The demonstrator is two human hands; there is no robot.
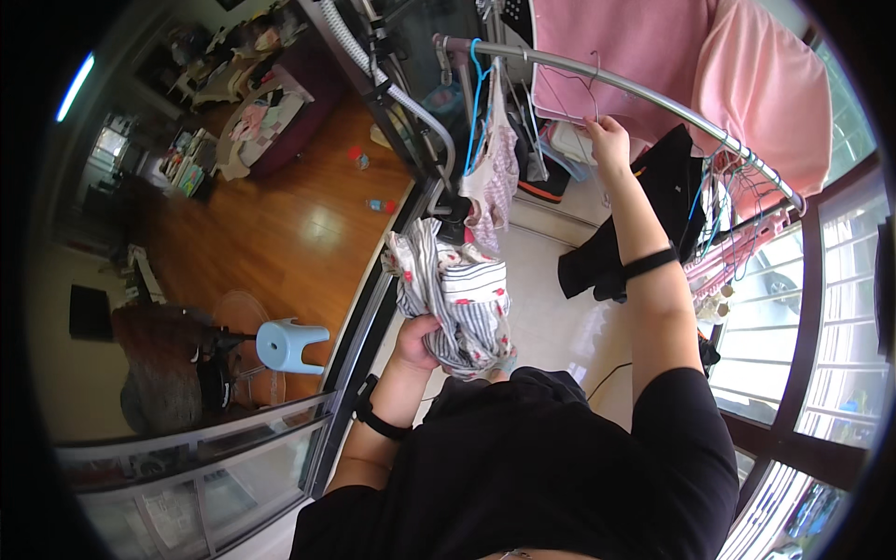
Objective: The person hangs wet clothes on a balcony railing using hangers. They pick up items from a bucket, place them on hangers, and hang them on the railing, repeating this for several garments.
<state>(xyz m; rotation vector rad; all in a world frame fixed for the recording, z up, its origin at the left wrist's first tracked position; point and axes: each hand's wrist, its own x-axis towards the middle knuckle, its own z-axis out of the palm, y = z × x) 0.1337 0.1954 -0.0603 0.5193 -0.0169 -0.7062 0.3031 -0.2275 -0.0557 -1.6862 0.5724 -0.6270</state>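
My left hand (pixel 418 343) is closed on a bundle of striped cloth with red prints (pixel 465 301), held before my body. My right hand (pixel 607 143), raised ahead, pinches a thin wire clothes hanger (pixel 596 91) whose hook reaches up to the metal clothes rail (pixel 630 87). To the left on the rail hang a blue hanger (pixel 473 112) and a pale pink patterned garment (pixel 493 175). Black clothing (pixel 658 203) hangs beside my right forearm, and several hangers (pixel 742 168) crowd the rail's right end.
Pink sheets (pixel 630 63) hang beyond the rail. A sliding door track (pixel 364 322) runs along my left, with a light blue plastic stool (pixel 280 345) and bottles (pixel 378 206) on the wooden floor past it. Barred windows (pixel 763 315) stand on the right.
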